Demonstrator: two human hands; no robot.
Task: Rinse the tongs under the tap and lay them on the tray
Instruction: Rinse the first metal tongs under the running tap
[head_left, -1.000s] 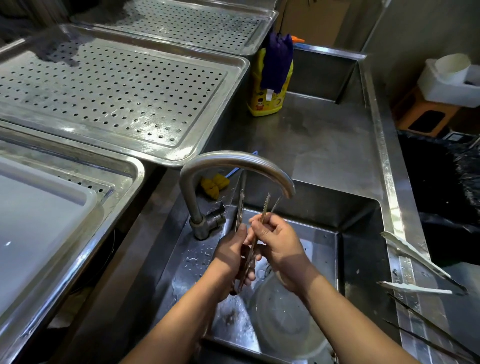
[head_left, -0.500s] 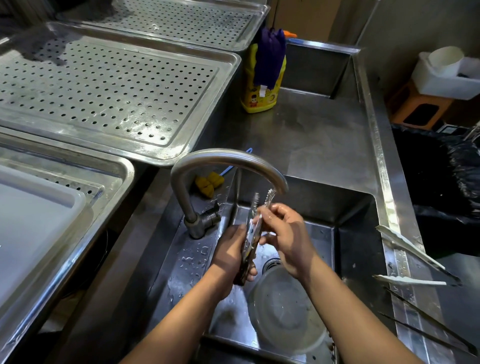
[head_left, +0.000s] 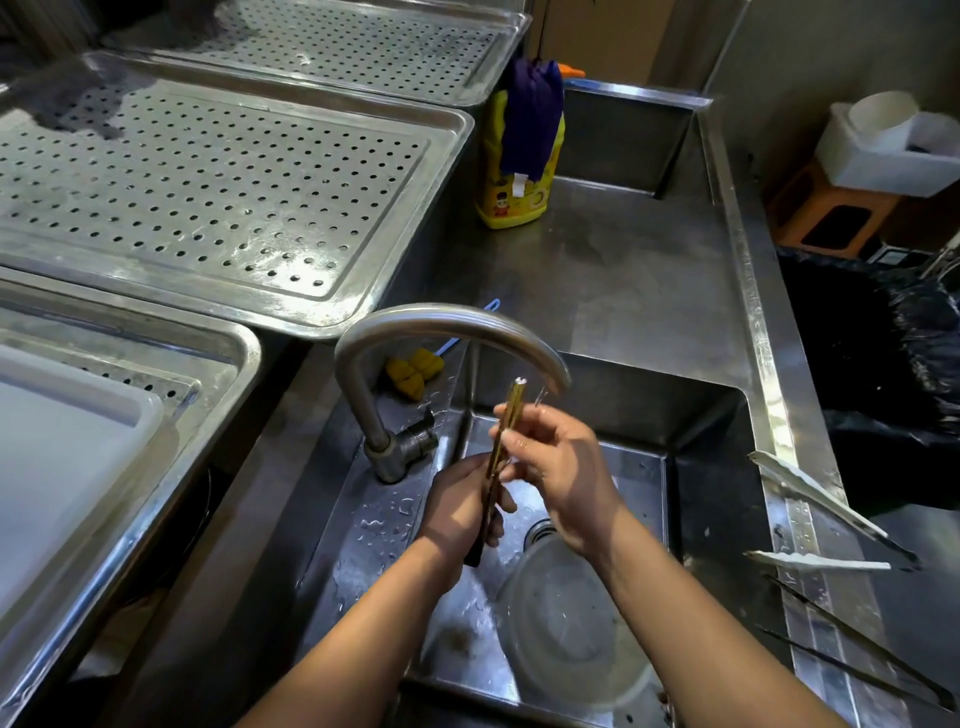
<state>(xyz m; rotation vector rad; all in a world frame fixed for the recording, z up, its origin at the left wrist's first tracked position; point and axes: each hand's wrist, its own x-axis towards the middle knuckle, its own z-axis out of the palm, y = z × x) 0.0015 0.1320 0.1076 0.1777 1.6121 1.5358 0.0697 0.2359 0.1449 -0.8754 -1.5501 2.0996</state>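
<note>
A: Steel counter (head_left: 597, 291) is running behind the sink (head_left: 711, 467); perforated tray (head_left: 363, 291) is lying to your left, tap (head_left: 447, 325) arching over the basin.

B: Tongs (head_left: 506, 421)?

A: You're holding them near-upright over the sink, tip just under the spout. Left hand (head_left: 460, 512) is gripping the lower end, fingers curled round it; right hand (head_left: 561, 467) is pinching the upper arms together.

Steel counter (head_left: 623, 291), grey wall (head_left: 810, 57), orange stool (head_left: 831, 221), black bin liner (head_left: 883, 358), dim light
</note>
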